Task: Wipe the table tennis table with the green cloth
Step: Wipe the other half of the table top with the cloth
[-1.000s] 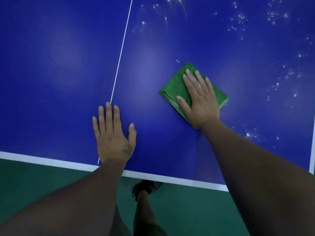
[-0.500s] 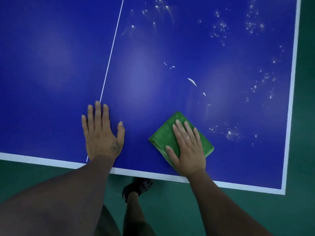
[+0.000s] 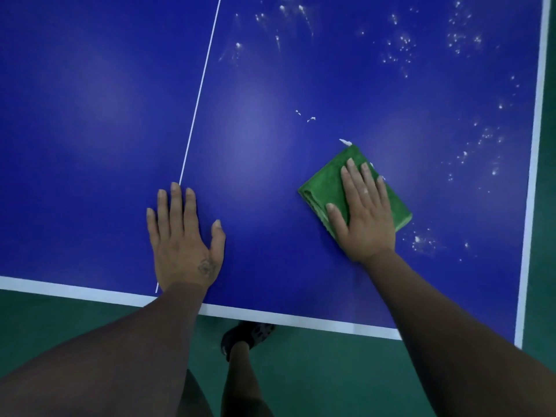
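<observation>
Right hand (image 3: 365, 212) covers much of green cloth (image 3: 320, 188) — table (image 3: 270, 139) cropped

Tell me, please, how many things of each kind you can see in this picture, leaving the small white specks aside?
Hands: 2 (left hand, right hand)
Green cloth: 1
Table tennis table: 1
Shoe: 1
Total: 5
</observation>
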Demonstrator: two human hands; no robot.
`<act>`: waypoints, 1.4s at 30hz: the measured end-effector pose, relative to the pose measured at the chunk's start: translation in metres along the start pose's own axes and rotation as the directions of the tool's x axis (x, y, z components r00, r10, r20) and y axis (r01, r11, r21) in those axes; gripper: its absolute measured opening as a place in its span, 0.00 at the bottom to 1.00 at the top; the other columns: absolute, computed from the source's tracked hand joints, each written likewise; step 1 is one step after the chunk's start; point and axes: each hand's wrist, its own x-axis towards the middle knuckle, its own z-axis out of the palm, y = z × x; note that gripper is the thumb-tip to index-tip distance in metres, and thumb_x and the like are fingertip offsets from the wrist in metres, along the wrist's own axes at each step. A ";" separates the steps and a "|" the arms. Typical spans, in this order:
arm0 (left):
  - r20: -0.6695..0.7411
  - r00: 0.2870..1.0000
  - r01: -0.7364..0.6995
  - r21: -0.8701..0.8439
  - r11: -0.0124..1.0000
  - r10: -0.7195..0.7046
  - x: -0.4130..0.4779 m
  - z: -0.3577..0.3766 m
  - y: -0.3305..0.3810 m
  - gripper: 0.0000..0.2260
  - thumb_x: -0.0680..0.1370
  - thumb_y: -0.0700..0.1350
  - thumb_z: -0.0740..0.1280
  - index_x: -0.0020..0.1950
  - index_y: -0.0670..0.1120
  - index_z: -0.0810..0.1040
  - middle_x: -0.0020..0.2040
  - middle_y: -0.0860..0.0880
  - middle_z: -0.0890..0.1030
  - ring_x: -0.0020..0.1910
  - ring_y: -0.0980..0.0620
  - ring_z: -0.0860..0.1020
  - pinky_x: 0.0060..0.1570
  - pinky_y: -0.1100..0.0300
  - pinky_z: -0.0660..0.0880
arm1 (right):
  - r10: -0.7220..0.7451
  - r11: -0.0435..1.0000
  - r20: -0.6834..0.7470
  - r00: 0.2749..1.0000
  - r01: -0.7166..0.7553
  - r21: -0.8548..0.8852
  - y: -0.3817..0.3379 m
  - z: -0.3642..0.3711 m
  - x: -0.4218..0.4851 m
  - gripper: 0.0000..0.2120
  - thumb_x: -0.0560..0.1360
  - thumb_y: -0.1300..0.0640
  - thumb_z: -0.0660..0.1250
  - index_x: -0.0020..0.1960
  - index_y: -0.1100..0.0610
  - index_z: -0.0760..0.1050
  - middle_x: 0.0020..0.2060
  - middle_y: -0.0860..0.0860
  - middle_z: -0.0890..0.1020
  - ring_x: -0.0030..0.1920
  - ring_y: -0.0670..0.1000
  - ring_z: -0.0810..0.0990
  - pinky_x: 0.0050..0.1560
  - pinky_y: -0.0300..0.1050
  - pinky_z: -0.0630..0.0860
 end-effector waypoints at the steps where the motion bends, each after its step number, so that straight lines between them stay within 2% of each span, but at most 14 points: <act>1: 0.002 1.000 0.000 0.000 1.000 0.000 0.000 0.000 0.001 0.35 0.86 0.61 0.50 0.89 0.45 0.51 0.90 0.46 0.49 0.88 0.45 0.43 0.86 0.40 0.46 | 0.018 1.000 -0.002 1.000 -0.018 0.001 -0.009 0.001 -0.009 0.35 0.88 0.39 0.56 0.88 0.57 0.56 0.88 0.50 0.57 0.88 0.54 0.52 0.86 0.63 0.53; 6: -0.011 1.000 -0.004 -0.016 1.000 0.004 0.000 0.001 0.000 0.34 0.86 0.61 0.51 0.89 0.45 0.53 0.89 0.45 0.50 0.89 0.45 0.45 0.86 0.40 0.46 | 0.116 0.993 0.026 0.993 -0.115 -0.033 -0.081 0.016 -0.038 0.36 0.88 0.38 0.52 0.88 0.59 0.54 0.89 0.52 0.54 0.89 0.56 0.49 0.86 0.65 0.52; 12: -0.058 0.998 -0.010 -0.021 1.000 0.009 0.001 0.004 -0.001 0.34 0.86 0.59 0.54 0.88 0.44 0.56 0.89 0.45 0.53 0.89 0.45 0.47 0.86 0.40 0.47 | 0.172 0.985 0.006 0.985 -0.172 0.023 -0.133 0.028 0.049 0.37 0.88 0.36 0.50 0.89 0.57 0.52 0.89 0.50 0.53 0.89 0.53 0.47 0.87 0.61 0.47; 15: -0.072 0.997 -0.016 -0.021 1.000 0.014 0.001 0.007 -0.002 0.33 0.86 0.59 0.55 0.88 0.44 0.56 0.89 0.46 0.53 0.89 0.46 0.47 0.86 0.41 0.47 | 0.215 0.974 0.002 0.977 -0.214 0.067 -0.135 0.029 0.080 0.37 0.88 0.36 0.50 0.89 0.57 0.53 0.89 0.50 0.53 0.89 0.53 0.47 0.87 0.60 0.45; 17: -0.085 0.996 -0.023 -0.030 0.999 0.021 0.002 0.010 -0.003 0.33 0.86 0.59 0.55 0.88 0.44 0.57 0.89 0.46 0.54 0.89 0.46 0.47 0.86 0.41 0.47 | 0.180 0.981 -0.003 0.984 -0.180 0.071 -0.127 0.029 0.078 0.36 0.88 0.37 0.50 0.89 0.57 0.53 0.89 0.50 0.53 0.89 0.53 0.48 0.87 0.60 0.45; 19: -0.086 0.996 -0.027 -0.045 0.999 0.023 0.001 0.011 -0.004 0.33 0.86 0.59 0.55 0.88 0.45 0.57 0.89 0.46 0.54 0.89 0.46 0.47 0.86 0.40 0.47 | 0.145 0.988 -0.024 0.989 -0.143 0.059 -0.113 0.027 0.058 0.36 0.88 0.37 0.52 0.88 0.57 0.55 0.88 0.50 0.55 0.88 0.53 0.50 0.87 0.60 0.48; 22: -0.079 0.997 -0.023 -0.038 0.999 0.020 0.001 0.009 -0.004 0.33 0.86 0.59 0.55 0.88 0.45 0.56 0.89 0.46 0.52 0.89 0.46 0.47 0.86 0.40 0.47 | 0.217 0.975 -0.037 0.976 -0.214 0.054 -0.086 0.020 0.007 0.35 0.88 0.37 0.53 0.89 0.55 0.54 0.88 0.49 0.54 0.88 0.52 0.49 0.87 0.61 0.50; 25: -0.056 0.998 -0.010 -0.039 0.999 0.008 0.001 0.007 -0.004 0.33 0.86 0.59 0.54 0.88 0.45 0.54 0.89 0.46 0.51 0.89 0.46 0.46 0.86 0.40 0.47 | 0.365 0.931 -0.018 0.931 -0.365 0.020 -0.058 0.009 -0.051 0.35 0.88 0.37 0.51 0.89 0.53 0.51 0.89 0.47 0.52 0.89 0.52 0.47 0.87 0.62 0.51; 28: -0.035 0.999 -0.008 -0.045 0.999 0.007 0.002 0.007 -0.005 0.34 0.86 0.59 0.53 0.89 0.45 0.53 0.90 0.46 0.50 0.89 0.46 0.45 0.86 0.40 0.47 | 0.557 0.830 -0.033 0.830 -0.558 0.004 -0.048 0.003 -0.088 0.35 0.88 0.39 0.51 0.89 0.55 0.52 0.89 0.49 0.53 0.89 0.53 0.48 0.86 0.65 0.53; 32: -0.029 0.999 -0.020 -0.047 0.999 0.019 0.002 0.007 -0.006 0.34 0.86 0.59 0.53 0.88 0.44 0.54 0.89 0.45 0.50 0.89 0.44 0.45 0.86 0.39 0.46 | 0.673 0.737 -0.075 0.736 -0.675 -0.010 -0.076 0.012 -0.067 0.34 0.88 0.42 0.51 0.88 0.59 0.53 0.88 0.53 0.54 0.88 0.57 0.49 0.84 0.68 0.53; 34: -0.025 0.999 -0.021 -0.054 0.998 0.020 0.002 0.006 -0.005 0.34 0.86 0.59 0.54 0.89 0.44 0.54 0.89 0.45 0.50 0.89 0.44 0.45 0.86 0.40 0.46 | 0.629 0.775 -0.074 0.773 -0.632 -0.017 -0.098 0.018 -0.034 0.34 0.88 0.41 0.52 0.88 0.59 0.54 0.88 0.53 0.54 0.88 0.57 0.50 0.85 0.67 0.53; 36: -0.038 0.999 -0.030 -0.058 0.998 0.028 0.002 0.005 -0.005 0.34 0.86 0.58 0.54 0.88 0.43 0.55 0.89 0.45 0.51 0.89 0.44 0.46 0.86 0.39 0.46 | 0.502 0.864 -0.058 0.863 -0.504 -0.023 -0.121 0.025 0.004 0.35 0.88 0.41 0.53 0.88 0.59 0.55 0.88 0.53 0.55 0.88 0.57 0.51 0.86 0.65 0.51; 38: -0.057 0.998 -0.037 -0.065 0.997 0.033 0.002 0.005 -0.005 0.33 0.86 0.58 0.55 0.88 0.43 0.56 0.89 0.44 0.52 0.89 0.43 0.47 0.86 0.39 0.47 | 0.392 0.920 -0.051 0.919 -0.393 -0.010 -0.141 0.031 0.037 0.35 0.88 0.39 0.54 0.88 0.58 0.56 0.88 0.52 0.55 0.88 0.56 0.50 0.87 0.63 0.49; 42: -0.057 0.998 -0.023 -0.058 0.998 0.020 0.001 0.004 -0.002 0.33 0.86 0.58 0.55 0.88 0.43 0.57 0.89 0.45 0.53 0.89 0.45 0.47 0.86 0.39 0.48 | 0.359 0.932 -0.055 0.932 -0.355 0.072 -0.152 0.033 0.053 0.35 0.88 0.38 0.55 0.88 0.57 0.57 0.88 0.51 0.56 0.88 0.54 0.51 0.87 0.61 0.49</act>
